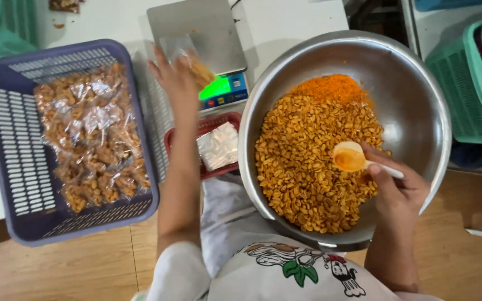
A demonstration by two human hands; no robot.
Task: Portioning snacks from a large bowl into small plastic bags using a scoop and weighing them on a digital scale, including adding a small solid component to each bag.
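Observation:
My left hand (177, 78) holds a small clear bag (188, 56) partly filled with orange snack, up over the edge of a steel digital scale (205, 33). My right hand (400, 187) grips a white spoon (352, 157) resting on the heap of orange coated nuts (308, 167) in a big steel bowl (414, 117) on my lap. A patch of orange powder (330, 88) lies at the far side of the heap.
A purple slotted basket (12, 167) at the left holds several filled clear bags (93, 134). A small red tray (210, 125) with empty plastic bags (218, 146) sits between basket and bowl. Green and pink baskets (470, 83) stand at the right.

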